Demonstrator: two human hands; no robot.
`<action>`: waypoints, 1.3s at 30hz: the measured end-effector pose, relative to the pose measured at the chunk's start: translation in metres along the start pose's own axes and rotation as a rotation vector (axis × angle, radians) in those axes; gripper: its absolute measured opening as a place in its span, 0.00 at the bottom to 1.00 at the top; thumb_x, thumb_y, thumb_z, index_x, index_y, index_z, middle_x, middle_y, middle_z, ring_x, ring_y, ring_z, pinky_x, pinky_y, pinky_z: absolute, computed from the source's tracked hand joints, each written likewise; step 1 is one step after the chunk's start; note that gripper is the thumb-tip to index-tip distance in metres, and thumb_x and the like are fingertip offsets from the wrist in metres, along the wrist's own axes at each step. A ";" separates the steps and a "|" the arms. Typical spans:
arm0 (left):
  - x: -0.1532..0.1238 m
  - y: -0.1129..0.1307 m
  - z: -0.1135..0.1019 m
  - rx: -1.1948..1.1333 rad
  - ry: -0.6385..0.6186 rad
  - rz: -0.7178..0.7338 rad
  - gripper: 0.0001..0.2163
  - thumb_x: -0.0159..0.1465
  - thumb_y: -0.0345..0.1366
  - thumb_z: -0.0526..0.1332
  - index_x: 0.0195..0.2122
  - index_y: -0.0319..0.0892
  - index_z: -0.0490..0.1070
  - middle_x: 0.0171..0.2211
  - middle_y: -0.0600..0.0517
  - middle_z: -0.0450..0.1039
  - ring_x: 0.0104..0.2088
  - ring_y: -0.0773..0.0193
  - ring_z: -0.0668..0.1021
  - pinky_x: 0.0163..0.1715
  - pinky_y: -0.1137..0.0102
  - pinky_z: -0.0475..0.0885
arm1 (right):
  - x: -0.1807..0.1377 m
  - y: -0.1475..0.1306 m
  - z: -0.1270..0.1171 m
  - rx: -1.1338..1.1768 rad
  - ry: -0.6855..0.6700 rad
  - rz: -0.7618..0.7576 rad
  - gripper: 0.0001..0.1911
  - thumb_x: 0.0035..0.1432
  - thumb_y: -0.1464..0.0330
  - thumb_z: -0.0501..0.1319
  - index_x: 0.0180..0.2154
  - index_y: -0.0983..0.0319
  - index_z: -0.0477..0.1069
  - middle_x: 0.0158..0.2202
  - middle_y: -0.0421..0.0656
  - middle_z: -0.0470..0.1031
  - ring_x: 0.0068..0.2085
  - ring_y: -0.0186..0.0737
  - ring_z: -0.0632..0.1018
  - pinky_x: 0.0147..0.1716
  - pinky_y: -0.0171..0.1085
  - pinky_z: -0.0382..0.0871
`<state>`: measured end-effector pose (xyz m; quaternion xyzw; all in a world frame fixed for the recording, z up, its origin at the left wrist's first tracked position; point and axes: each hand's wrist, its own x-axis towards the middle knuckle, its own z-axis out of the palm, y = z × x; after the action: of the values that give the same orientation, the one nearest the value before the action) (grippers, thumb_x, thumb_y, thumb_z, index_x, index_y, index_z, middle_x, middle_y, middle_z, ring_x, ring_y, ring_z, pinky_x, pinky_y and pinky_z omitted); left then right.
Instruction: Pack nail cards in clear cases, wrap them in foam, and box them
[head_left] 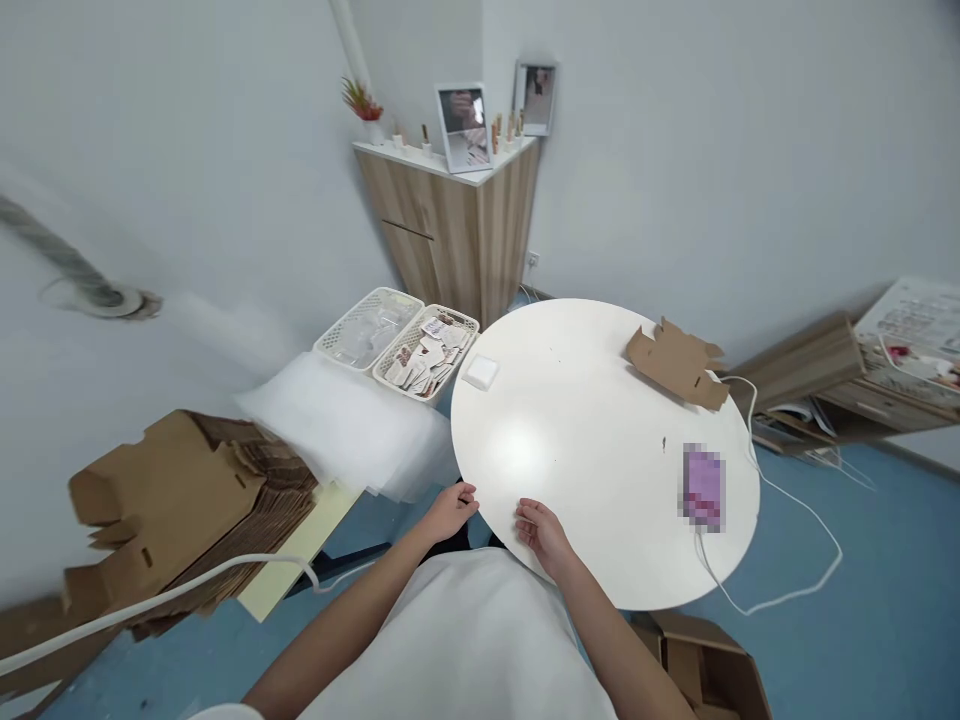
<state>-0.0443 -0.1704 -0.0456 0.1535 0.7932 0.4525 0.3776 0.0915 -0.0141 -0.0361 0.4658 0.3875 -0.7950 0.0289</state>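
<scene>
My left hand (452, 508) rests at the near left edge of a round white table (592, 400), fingers curled on the rim and holding nothing. On the tabletop close to the near edge my right hand (541, 530) lies with fingers loosely bent, also empty. A flat brown cardboard box blank (679, 362) lies at the table's far right. A small white square pad (481, 372) sits at the far left edge. A blurred purple thing (703, 487) with a white cable (787, 500) lies at the right side.
Left of the table are two white baskets (397, 340), a stack of white foam sheets (345, 420) and a pile of flat cardboard blanks (187, 500). A wooden corner cabinet (450, 220) stands behind. An open carton (697, 665) sits on the blue floor at lower right.
</scene>
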 end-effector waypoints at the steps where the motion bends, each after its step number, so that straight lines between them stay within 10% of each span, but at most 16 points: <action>1: -0.006 -0.002 -0.003 0.000 0.009 -0.027 0.14 0.51 0.41 0.60 0.37 0.40 0.70 0.35 0.47 0.74 0.30 0.62 0.75 0.33 0.67 0.70 | 0.000 0.001 0.001 -0.014 -0.020 0.006 0.14 0.41 0.65 0.63 0.34 0.60 0.68 0.33 0.42 0.73 0.27 0.31 0.74 0.25 0.32 0.66; 10: -0.044 -0.020 -0.051 -0.119 0.374 -0.052 0.15 0.49 0.41 0.62 0.37 0.42 0.71 0.36 0.46 0.74 0.32 0.60 0.76 0.32 0.67 0.71 | 0.020 -0.001 0.056 -0.242 -0.224 0.036 0.15 0.40 0.65 0.64 0.33 0.60 0.68 0.30 0.40 0.73 0.25 0.32 0.73 0.23 0.32 0.64; 21: -0.108 -0.071 -0.173 0.167 0.957 0.060 0.10 0.56 0.38 0.55 0.38 0.43 0.68 0.38 0.48 0.72 0.39 0.60 0.74 0.41 0.64 0.68 | 0.035 0.028 0.193 -0.771 -0.548 -0.275 0.18 0.41 0.63 0.64 0.38 0.60 0.69 0.31 0.40 0.70 0.30 0.35 0.70 0.29 0.35 0.64; 31: -0.149 -0.130 -0.267 0.441 0.857 -0.144 0.15 0.56 0.41 0.56 0.42 0.41 0.67 0.42 0.46 0.70 0.45 0.53 0.71 0.43 0.62 0.65 | 0.018 0.065 0.376 -1.332 -0.649 -0.950 0.24 0.48 0.69 0.58 0.50 0.60 0.62 0.43 0.45 0.68 0.38 0.38 0.71 0.41 0.40 0.65; 39: -0.149 -0.153 -0.274 0.370 0.775 -0.150 0.17 0.55 0.42 0.58 0.44 0.40 0.67 0.42 0.45 0.70 0.45 0.54 0.71 0.42 0.64 0.65 | 0.023 0.085 0.437 -1.824 -0.501 -1.027 0.25 0.50 0.71 0.56 0.51 0.64 0.57 0.46 0.53 0.67 0.46 0.47 0.70 0.41 0.41 0.64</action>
<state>-0.1318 -0.5056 -0.0206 -0.0205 0.9530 0.2982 0.0498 -0.2005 -0.3477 0.0125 -0.1261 0.9666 -0.1960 0.1068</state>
